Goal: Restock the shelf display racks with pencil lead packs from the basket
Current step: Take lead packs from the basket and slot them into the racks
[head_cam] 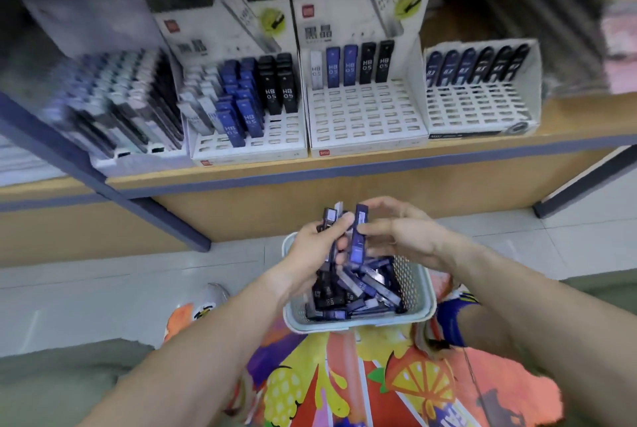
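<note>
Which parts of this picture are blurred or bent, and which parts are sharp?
Head view: the leftmost rack is smeared by motion blur; the middle rack, with its HB 05 labels, is fairly sharp; the shelf edge slopes and its frame posts splay from the wide lens; the hands over the basket are slightly soft.

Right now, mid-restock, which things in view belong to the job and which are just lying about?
Job:
- left hand, gripping a bunch of packs
- right hand, pinching a blue pack
- basket of packs
- part-filled display racks on the shelf

Lying about:
- fruit-print cloth under the basket
- shoe on the floor
</note>
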### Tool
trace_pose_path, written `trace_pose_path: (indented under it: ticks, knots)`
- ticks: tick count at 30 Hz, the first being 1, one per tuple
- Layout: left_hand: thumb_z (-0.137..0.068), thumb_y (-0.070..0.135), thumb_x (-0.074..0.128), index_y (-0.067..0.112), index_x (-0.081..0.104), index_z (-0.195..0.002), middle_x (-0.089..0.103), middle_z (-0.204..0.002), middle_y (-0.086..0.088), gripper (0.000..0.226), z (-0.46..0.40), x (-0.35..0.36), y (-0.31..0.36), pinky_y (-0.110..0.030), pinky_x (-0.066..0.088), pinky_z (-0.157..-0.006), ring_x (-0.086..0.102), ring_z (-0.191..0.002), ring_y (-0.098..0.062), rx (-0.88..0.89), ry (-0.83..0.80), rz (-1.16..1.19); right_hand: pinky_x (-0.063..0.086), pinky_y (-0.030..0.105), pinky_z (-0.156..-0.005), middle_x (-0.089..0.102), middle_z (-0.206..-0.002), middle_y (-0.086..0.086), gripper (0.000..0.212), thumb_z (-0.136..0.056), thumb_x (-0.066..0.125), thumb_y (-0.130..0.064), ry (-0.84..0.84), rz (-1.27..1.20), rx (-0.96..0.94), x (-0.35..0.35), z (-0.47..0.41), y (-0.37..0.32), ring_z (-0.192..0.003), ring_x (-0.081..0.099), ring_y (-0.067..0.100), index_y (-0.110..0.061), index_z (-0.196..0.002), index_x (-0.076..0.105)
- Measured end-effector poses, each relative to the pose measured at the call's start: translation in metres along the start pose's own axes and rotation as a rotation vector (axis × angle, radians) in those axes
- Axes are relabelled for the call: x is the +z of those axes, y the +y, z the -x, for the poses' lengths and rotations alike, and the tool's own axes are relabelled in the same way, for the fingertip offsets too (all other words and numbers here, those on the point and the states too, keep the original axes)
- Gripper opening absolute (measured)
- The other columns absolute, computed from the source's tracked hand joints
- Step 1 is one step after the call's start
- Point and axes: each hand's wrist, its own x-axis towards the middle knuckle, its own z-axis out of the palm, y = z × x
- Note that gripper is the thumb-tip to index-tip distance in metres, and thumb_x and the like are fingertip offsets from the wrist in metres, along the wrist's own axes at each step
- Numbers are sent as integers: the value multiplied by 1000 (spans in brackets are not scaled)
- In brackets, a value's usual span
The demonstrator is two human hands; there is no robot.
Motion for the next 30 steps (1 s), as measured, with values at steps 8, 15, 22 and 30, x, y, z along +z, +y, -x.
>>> trace_pose_path:
  ticks: [8, 15, 22, 30]
  knots:
    - [-85, 40, 77, 14, 66, -91, 40, -59, 1, 29, 81, -8, 132, -24, 28, -45, 37, -43, -15, 176, -52, 21, 58, 23, -60, 72, -95, 19, 33, -91, 68, -1, -97, -162, -141, 49, 44, -125, -71, 65, 19, -10, -121, 59]
    - [-86, 21, 80, 12, 70, -104, 37, -58, -2, 22, 94, -37, 172, -28, 28, -46, 34, -45, -18, 409, 62, -58, 51, 13, -56, 73, -87, 5, 28, -100, 55, -17, -211, -203, -70, 84, 27, -162, -66, 55, 6, -7, -106, 80]
    - [-84, 25, 84, 9, 57, -93, 40, -54, -1, 33, 68, -54, 177, -26, 31, -44, 34, -43, -18, 423, 258, 35, 49, 19, -53, 77, -104, 17, 29, -107, 45, -19, -108, -61, -56, 105, 0, -167, -66, 65, 13, -3, -119, 66]
    - [-86, 22, 82, 12, 62, -92, 38, -55, 1, 22, 68, -72, 182, -28, 26, -49, 32, -44, -17, 291, 146, -51, 54, 26, -63, 73, -80, 1, 14, -92, 73, -21, 108, 445, -553, 107, -9, -181, -66, 65, 14, -23, -106, 71]
